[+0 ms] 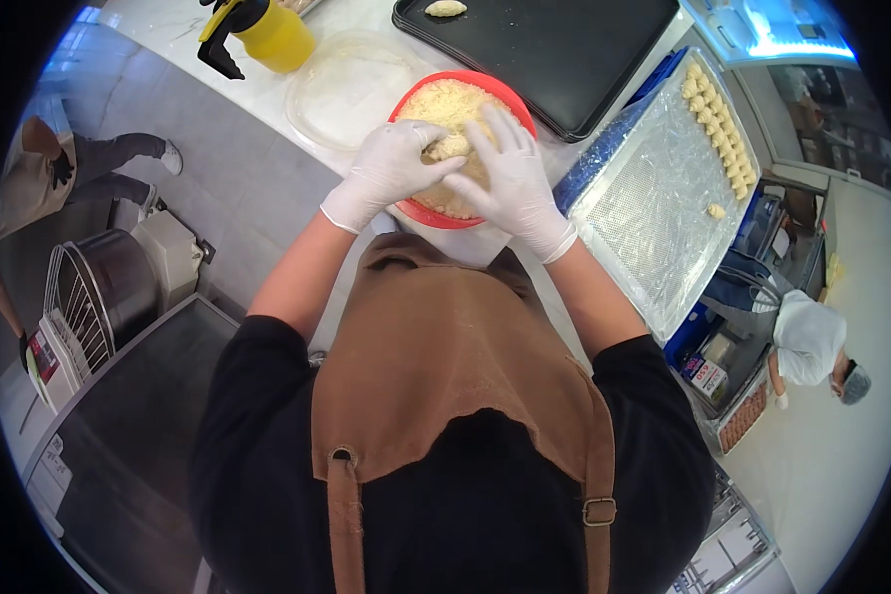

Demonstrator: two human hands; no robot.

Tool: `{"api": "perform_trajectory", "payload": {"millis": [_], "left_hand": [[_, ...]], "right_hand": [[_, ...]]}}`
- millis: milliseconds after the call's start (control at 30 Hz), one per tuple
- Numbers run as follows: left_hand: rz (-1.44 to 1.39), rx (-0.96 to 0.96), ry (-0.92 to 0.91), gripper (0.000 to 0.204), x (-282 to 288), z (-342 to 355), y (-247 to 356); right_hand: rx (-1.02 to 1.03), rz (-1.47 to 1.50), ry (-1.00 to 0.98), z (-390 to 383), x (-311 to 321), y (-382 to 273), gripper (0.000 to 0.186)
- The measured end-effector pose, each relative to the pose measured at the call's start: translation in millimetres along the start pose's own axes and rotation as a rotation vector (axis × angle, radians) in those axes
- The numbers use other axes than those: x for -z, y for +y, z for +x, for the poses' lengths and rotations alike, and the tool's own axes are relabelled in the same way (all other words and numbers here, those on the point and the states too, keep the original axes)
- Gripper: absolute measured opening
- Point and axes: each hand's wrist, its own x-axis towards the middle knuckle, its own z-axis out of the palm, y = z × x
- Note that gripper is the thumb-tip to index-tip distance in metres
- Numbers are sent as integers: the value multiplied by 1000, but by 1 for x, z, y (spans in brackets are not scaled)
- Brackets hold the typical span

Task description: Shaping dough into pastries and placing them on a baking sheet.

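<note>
A red bowl (500, 87) holds pale yellow crumbs or shreds (444, 99) on the white counter. Over it, my gloved left hand (381, 170) has its thumb and fingers closed round a small pale dough piece (450, 146). My gloved right hand (510, 183) is at the piece's right, fingers spread and curved over the crumbs; whether its thumb grips the piece is unclear.
Around the bowl are a clear lid (332, 84), yellow spray bottle (277, 40), black tray (574, 49) with one piece, and plastic-lined perforated tray (643, 228) with several shaped pieces. Co-workers (804, 337) stand at both sides; a machine (104, 297) is at left.
</note>
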Motion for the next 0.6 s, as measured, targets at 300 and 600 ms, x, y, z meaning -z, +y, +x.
{"api": "perform_trajectory", "payload": {"millis": [300,600], "left_hand": [[-24,-130,163,45,-15,-7,-8],[144,-186,283,66,-46,-10,-9]], "right_hand": [[-878,1338,-320,13,-1,17,41],[-932,1178,-123,110,-27,128,35]]}}
